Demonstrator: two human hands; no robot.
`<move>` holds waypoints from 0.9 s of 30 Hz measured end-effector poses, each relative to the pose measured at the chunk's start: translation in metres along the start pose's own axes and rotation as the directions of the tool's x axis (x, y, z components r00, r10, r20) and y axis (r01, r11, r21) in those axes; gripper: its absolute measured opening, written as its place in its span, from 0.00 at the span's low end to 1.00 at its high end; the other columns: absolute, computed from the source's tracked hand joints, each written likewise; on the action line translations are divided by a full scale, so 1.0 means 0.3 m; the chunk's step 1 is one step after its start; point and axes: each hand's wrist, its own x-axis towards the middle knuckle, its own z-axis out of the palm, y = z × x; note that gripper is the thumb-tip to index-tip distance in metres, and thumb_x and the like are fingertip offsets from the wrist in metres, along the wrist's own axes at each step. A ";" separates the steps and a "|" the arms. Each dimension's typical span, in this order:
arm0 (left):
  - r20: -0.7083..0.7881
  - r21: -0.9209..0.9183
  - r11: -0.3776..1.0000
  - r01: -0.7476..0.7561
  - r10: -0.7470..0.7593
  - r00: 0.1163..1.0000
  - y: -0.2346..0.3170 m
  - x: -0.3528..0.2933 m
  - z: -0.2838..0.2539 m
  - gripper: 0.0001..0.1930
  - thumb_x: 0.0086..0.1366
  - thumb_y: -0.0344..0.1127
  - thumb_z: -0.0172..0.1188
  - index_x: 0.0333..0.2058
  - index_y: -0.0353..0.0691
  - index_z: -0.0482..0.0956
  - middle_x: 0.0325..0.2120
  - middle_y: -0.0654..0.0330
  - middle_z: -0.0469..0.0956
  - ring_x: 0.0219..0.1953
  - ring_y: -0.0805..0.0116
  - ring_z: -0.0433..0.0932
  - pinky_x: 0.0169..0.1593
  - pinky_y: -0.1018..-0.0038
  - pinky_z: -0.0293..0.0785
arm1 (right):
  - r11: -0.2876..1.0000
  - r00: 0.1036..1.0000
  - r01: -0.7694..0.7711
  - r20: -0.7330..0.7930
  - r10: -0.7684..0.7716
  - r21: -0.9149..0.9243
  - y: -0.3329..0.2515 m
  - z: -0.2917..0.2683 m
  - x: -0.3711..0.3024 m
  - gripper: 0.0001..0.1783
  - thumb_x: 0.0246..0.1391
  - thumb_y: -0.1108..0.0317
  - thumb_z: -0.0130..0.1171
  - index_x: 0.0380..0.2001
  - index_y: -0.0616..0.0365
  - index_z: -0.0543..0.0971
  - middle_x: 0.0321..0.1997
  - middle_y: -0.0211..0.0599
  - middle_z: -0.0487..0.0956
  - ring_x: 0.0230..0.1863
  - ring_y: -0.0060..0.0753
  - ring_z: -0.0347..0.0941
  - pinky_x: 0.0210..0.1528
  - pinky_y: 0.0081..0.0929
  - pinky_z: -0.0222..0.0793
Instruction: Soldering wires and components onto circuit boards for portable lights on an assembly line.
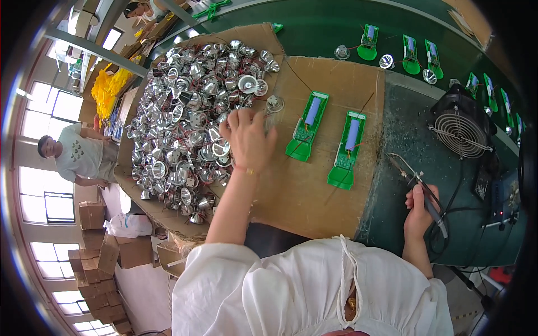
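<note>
At the far left, a person in a pale T-shirt stands near tall windows, with stacked brown cartons and a white bag lower down and a bright yellow bundle higher up. Next comes a large heap of silvery reflectors, wires tangled among them, lying in an open cardboard tray. At the heap's right edge is the left hand, palm down with bent fingers; it is slightly blurred and the fingertips are partly hidden, so I cannot tell whether its grip is closed on a reflector or empty. Just beyond the fingers, a single reflector sits apart from the heap, on a flat cardboard sheet.

Farther right on that sheet lie two open green casings, the first casing and the second casing, near each other but not touching; each holds a purplish cylindrical cell and thin wires. Beyond the sheet, a row of similar casings, some with reflectors beside them, runs rightward along the back.

On the dark green surface, the right hand has its grip closed around a soldering iron, the tip angled up and left, near the sheet's edge. Right of it stand a round-grilled fan and a blue box with a small red light.
</note>
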 end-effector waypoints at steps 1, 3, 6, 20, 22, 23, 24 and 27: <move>0.046 0.133 0.991 -0.022 0.016 0.999 -0.014 0.034 0.023 0.11 0.48 0.38 0.58 0.32 0.44 0.78 0.38 0.60 0.68 0.47 0.60 0.62 0.53 0.54 0.50 | 1.000 1.000 0.007 0.006 -0.007 -0.004 -0.003 0.004 0.000 0.09 0.50 0.68 0.56 0.30 0.63 0.70 0.19 0.33 0.72 0.17 0.16 0.64 0.19 0.11 0.59; 0.160 0.411 0.912 -0.024 -0.046 0.986 -0.034 0.081 0.101 0.08 0.51 0.36 0.54 0.28 0.45 0.81 0.37 0.61 0.69 0.46 0.62 0.63 0.54 0.53 0.49 | 1.000 1.000 0.015 0.003 -0.015 -0.003 -0.003 0.004 -0.003 0.09 0.50 0.69 0.56 0.30 0.63 0.70 0.19 0.33 0.73 0.17 0.16 0.65 0.19 0.11 0.59; 0.134 0.335 0.942 -0.011 -0.036 0.990 -0.083 0.103 0.111 0.09 0.54 0.34 0.51 0.24 0.47 0.81 0.34 0.63 0.72 0.45 0.63 0.65 0.55 0.54 0.50 | 1.000 1.000 0.024 0.001 -0.024 0.016 -0.005 0.010 -0.009 0.09 0.50 0.69 0.57 0.30 0.63 0.71 0.19 0.33 0.73 0.17 0.16 0.65 0.19 0.11 0.59; 0.075 -0.783 0.566 0.260 -0.329 0.941 -0.018 -0.068 -0.251 0.06 0.60 0.31 0.53 0.29 0.35 0.76 0.23 0.62 0.78 0.25 0.79 0.74 0.28 0.80 0.69 | 0.999 0.996 0.035 0.082 -0.034 -0.014 -0.076 0.018 -0.078 0.09 0.49 0.71 0.58 0.30 0.64 0.70 0.20 0.35 0.74 0.18 0.17 0.68 0.22 0.13 0.64; 0.466 -0.795 0.362 0.486 -0.147 0.872 0.129 -0.125 -0.220 0.05 0.58 0.30 0.55 0.27 0.35 0.77 0.21 0.60 0.77 0.23 0.77 0.74 0.27 0.78 0.69 | 0.997 0.991 0.050 0.130 -0.042 -0.055 -0.104 0.027 -0.095 0.09 0.48 0.72 0.59 0.30 0.64 0.70 0.20 0.36 0.74 0.20 0.18 0.69 0.23 0.14 0.66; 0.378 -0.801 0.501 0.328 -0.003 0.926 0.148 -0.190 -0.148 0.05 0.55 0.30 0.58 0.24 0.35 0.78 0.19 0.57 0.77 0.22 0.72 0.75 0.26 0.75 0.69 | 0.994 0.977 0.090 0.197 -0.078 -0.055 -0.111 0.042 -0.107 0.10 0.46 0.73 0.60 0.30 0.65 0.71 0.22 0.34 0.75 0.21 0.17 0.70 0.24 0.13 0.66; 0.413 -0.785 0.522 0.334 0.040 0.910 0.181 -0.222 -0.124 0.06 0.56 0.31 0.58 0.26 0.34 0.78 0.19 0.59 0.76 0.21 0.76 0.74 0.24 0.80 0.69 | 0.988 0.961 0.140 0.250 -0.119 -0.065 -0.112 0.059 -0.114 0.10 0.46 0.73 0.60 0.30 0.65 0.71 0.22 0.33 0.75 0.22 0.16 0.69 0.25 0.13 0.65; 0.403 -0.785 0.522 0.335 0.018 0.915 0.257 -0.255 -0.031 0.05 0.55 0.31 0.60 0.26 0.34 0.79 0.18 0.59 0.75 0.20 0.73 0.74 0.23 0.79 0.69 | 0.972 0.928 0.218 0.326 -0.177 -0.092 -0.098 0.099 -0.104 0.10 0.45 0.73 0.62 0.30 0.64 0.73 0.23 0.31 0.75 0.23 0.13 0.68 0.26 0.12 0.64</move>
